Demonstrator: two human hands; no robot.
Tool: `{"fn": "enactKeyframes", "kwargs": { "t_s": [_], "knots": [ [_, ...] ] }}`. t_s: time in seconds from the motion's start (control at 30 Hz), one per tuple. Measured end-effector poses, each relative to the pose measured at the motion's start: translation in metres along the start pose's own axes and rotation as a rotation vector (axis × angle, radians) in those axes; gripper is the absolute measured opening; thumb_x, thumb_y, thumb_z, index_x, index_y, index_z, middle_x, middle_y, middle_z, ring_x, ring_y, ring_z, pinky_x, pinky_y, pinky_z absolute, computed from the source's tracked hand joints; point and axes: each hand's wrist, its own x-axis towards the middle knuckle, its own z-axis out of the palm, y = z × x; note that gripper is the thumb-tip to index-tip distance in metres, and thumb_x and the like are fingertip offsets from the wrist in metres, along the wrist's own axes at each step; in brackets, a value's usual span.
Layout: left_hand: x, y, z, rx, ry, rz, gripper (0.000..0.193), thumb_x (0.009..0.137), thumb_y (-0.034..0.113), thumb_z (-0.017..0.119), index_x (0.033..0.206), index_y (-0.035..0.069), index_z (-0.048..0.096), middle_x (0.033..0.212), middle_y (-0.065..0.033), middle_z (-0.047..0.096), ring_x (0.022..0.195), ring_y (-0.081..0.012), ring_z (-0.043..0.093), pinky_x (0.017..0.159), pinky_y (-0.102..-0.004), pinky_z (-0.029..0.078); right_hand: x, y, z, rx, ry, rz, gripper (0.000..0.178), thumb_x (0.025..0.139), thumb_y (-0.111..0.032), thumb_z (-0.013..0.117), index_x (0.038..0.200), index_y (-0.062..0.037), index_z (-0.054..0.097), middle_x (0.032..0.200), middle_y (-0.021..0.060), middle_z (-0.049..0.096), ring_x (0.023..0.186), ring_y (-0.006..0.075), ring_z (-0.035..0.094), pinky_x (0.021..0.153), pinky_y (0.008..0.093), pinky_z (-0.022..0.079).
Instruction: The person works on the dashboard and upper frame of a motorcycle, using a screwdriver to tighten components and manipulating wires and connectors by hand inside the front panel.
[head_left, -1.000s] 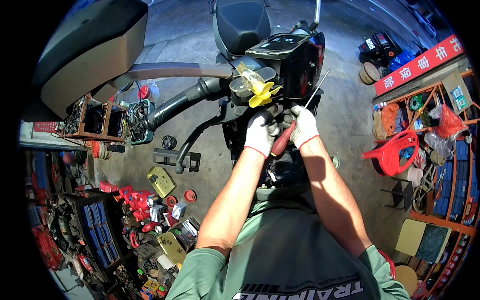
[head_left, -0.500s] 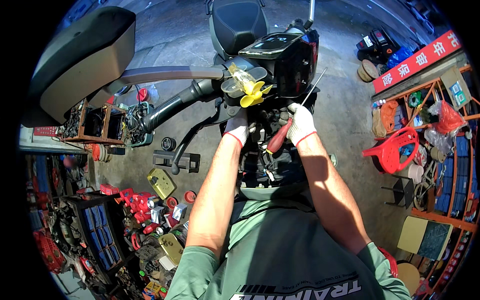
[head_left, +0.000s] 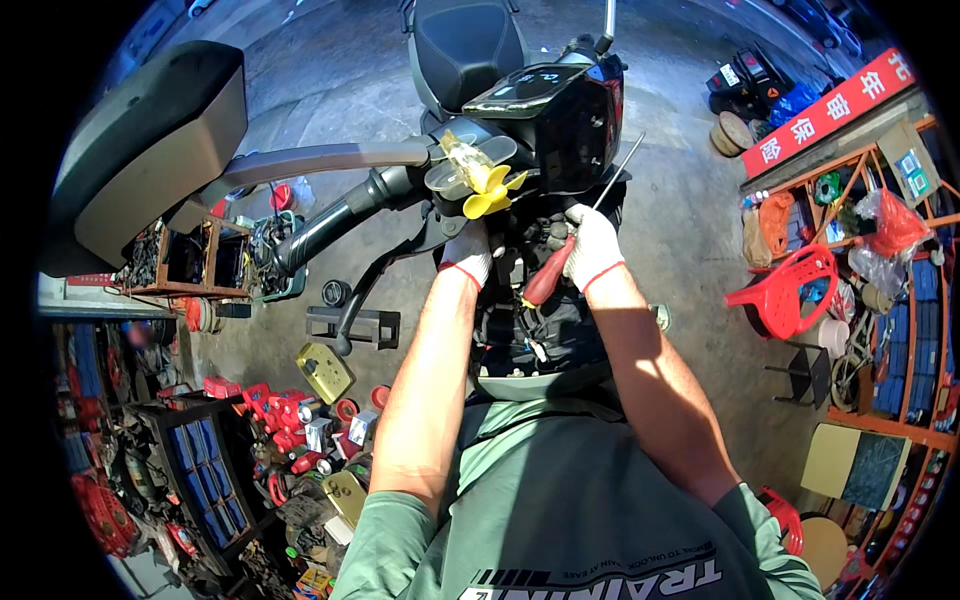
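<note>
My right hand [head_left: 597, 246], in a white knit glove with grey fingertips, is closed around a screwdriver with a red handle [head_left: 548, 277]. Its thin metal shaft points up and to the right, past the dashboard. At the scooter's opened front, dark parts and wiring [head_left: 537, 325] lie exposed between my forearms. My left hand [head_left: 468, 250], gloved the same way, reaches in below the handlebar at the left of this opening. Most of its fingers are hidden there, so I cannot see what they touch. A yellow propeller ornament [head_left: 491, 190] sits on the handlebar just above.
The black handlebar grip [head_left: 335, 225], brake lever [head_left: 375, 275] and large mirror [head_left: 150, 160] stick out left. The dashboard [head_left: 570, 120] rises ahead of my hands. Shelves and red containers [head_left: 285, 415] crowd the lower left; a red plastic chair [head_left: 795, 290] and orange shelving [head_left: 905, 430] stand right.
The handlebar, mirror and dashboard have shifted slightly left in view. Both hands moved a little left with them, and the screwdriver stays in my right hand.
</note>
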Motion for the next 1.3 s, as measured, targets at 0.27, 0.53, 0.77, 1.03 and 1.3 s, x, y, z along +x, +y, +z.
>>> {"fn": "enactKeyframes", "kwargs": {
  "t_s": [0.27, 0.53, 0.77, 1.03, 1.3],
  "knots": [
    [0.005, -0.013, -0.003, -0.027, 0.067, 0.197, 0.024, 0.093, 0.031, 0.052, 0.100, 0.010, 0.059, 0.082, -0.0063, 0.063, 0.066, -0.0173, 0.059, 0.053, -0.0286, 0.046, 0.003, 0.002, 0.001, 0.059, -0.002, 0.039, 0.012, 0.087, -0.011, 0.043, 0.076, -0.0054, 0.044, 0.063, 0.0062, 0.044, 0.048, 0.0150, 0.041, 0.043, 0.0269, 0.035],
    [0.017, -0.007, 0.018, -0.391, 0.192, -0.107, 0.021, 0.095, 0.034, 0.048, 0.088, 0.015, 0.055, 0.058, 0.0011, 0.044, 0.043, -0.0111, 0.038, 0.039, -0.0259, 0.027, 0.018, 0.006, -0.016, 0.039, -0.012, -0.038, 0.010, 0.083, -0.011, 0.053, 0.075, -0.0070, 0.050, 0.062, 0.0062, 0.049, 0.049, 0.0179, 0.048, 0.044, 0.0312, 0.040],
    [0.005, 0.009, 0.020, -0.384, 0.261, -0.126, 0.023, 0.094, 0.035, 0.049, 0.086, 0.015, 0.056, 0.056, -0.0007, 0.041, 0.042, -0.0128, 0.036, 0.039, -0.0269, 0.027, 0.011, 0.001, -0.006, 0.133, -0.027, 0.069, 0.015, 0.085, -0.013, 0.050, 0.071, -0.0088, 0.046, 0.061, 0.0056, 0.047, 0.048, 0.0174, 0.043, 0.045, 0.0301, 0.038],
    [0.004, -0.006, 0.023, -0.794, 0.133, -0.052, 0.019, 0.094, 0.032, 0.050, 0.093, 0.014, 0.057, 0.062, 0.0018, 0.048, 0.046, -0.0103, 0.044, 0.040, -0.0256, 0.036, 0.003, 0.000, -0.005, 0.032, -0.118, 0.119, 0.015, 0.087, -0.012, 0.045, 0.073, -0.0074, 0.045, 0.061, 0.0055, 0.045, 0.050, 0.0171, 0.042, 0.047, 0.0294, 0.038],
    [-0.026, -0.008, 0.046, -0.896, 0.096, 0.026, 0.016, 0.081, -0.001, 0.055, 0.072, 0.010, 0.047, 0.057, 0.0008, 0.041, 0.045, -0.0089, 0.036, 0.042, -0.0234, 0.029, -0.054, -0.014, -0.046, -0.096, -0.167, -0.117, 0.016, 0.093, -0.023, 0.054, 0.086, -0.0091, 0.052, 0.066, 0.0001, 0.047, 0.050, 0.0102, 0.039, 0.045, 0.0241, 0.035]
  ]
}}
